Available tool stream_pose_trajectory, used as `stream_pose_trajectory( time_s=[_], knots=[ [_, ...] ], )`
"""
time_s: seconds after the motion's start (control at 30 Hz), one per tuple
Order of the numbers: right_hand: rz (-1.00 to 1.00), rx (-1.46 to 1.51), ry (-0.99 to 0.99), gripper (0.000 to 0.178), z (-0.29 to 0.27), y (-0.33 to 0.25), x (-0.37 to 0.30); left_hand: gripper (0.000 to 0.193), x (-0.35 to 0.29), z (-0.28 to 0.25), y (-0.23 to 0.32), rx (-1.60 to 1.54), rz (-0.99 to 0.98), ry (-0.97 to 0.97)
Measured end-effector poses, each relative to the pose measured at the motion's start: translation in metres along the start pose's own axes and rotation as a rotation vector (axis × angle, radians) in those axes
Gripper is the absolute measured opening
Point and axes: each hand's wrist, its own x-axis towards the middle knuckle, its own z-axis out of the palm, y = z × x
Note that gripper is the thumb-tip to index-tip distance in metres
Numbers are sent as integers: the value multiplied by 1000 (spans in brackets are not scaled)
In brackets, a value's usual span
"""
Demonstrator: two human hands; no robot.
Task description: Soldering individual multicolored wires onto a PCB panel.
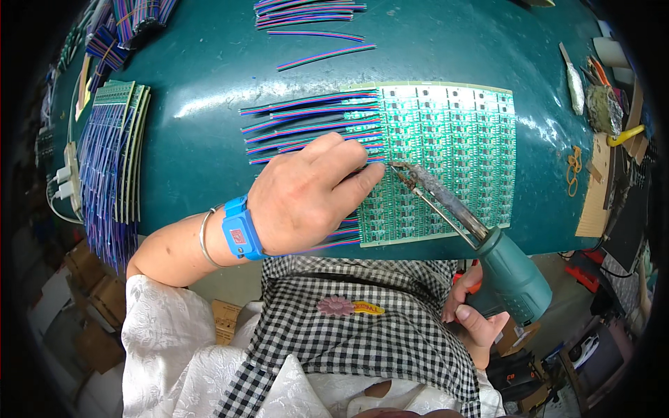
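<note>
A green sheet of many small circuit boards (446,157) lies on the table, with striped ribbon wires (306,111) running off its left edge. Over those wires, my left hand (306,188) is closed in a pinch at the board's wire pads; a ribbon wire end seems to be between finger and thumb, mostly covered. My right hand (481,324), below the table edge, grips a green soldering gun (512,275), whose handle is partly out of sight. The gun's dark tip reaches the pads right beside my left fingertips.
Loose ribbon wires (313,14) lie at the far side. A stack of wired boards (115,160) stands at left, near a white power strip (67,181). Bundled wires (136,21) sit at the far left. Rubber bands (573,171), a cardboard piece (592,198) and tools are at right.
</note>
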Motion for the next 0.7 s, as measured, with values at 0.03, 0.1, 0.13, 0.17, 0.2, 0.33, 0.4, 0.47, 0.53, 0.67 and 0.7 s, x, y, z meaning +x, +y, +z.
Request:
stream_pose_trajectory(
  time_s=[0.03, 0.1, 0.13, 0.17, 0.2, 0.33, 0.4, 0.47, 0.53, 0.67, 0.7],
  knots=[
    [-4, 14, 10, 43, 2, 0, 0, 38, 0, 1, 0, 6, 3, 1],
    [-5, 27, 19, 41, 3, 1, 0, 37, 0, 1, 1, 21, 4, 1],
    [-2, 27, 17, 41, 2, 1, 0, 37, 0, 1, 2, 31, 2, 0],
    [0, 27, 15, 40, 1, 2, 1, 37, -1, 0, 2, 40, 0, -1],
    [0, 20, 2, 40, 0, 2, 0, 37, 0, 0, 3, 44, -1, -2],
    [-11, 12, -16, 40, -2, 3, 0, 37, 1, 1, 2, 64, 10, -4],
    [-46, 45, -22, 41, -1, 1, 2, 37, 1, 0, 3, 72, 6, -13],
    [-104, 108, -40, 43, -3, 0, 5, 38, 0, -2, 5, 75, -14, -29],
    [-13, 83, -34, 48, -4, -8, 0, 38, 1, -2, 5, 74, -8, -30],
    [5, 46, -36, 50, -5, -7, -3, 38, 0, -2, 4, 74, 0, -31],
    [6, 40, -27, 50, -5, -5, -4, 38, 1, -2, 4, 68, -1, -31]
  ],
)
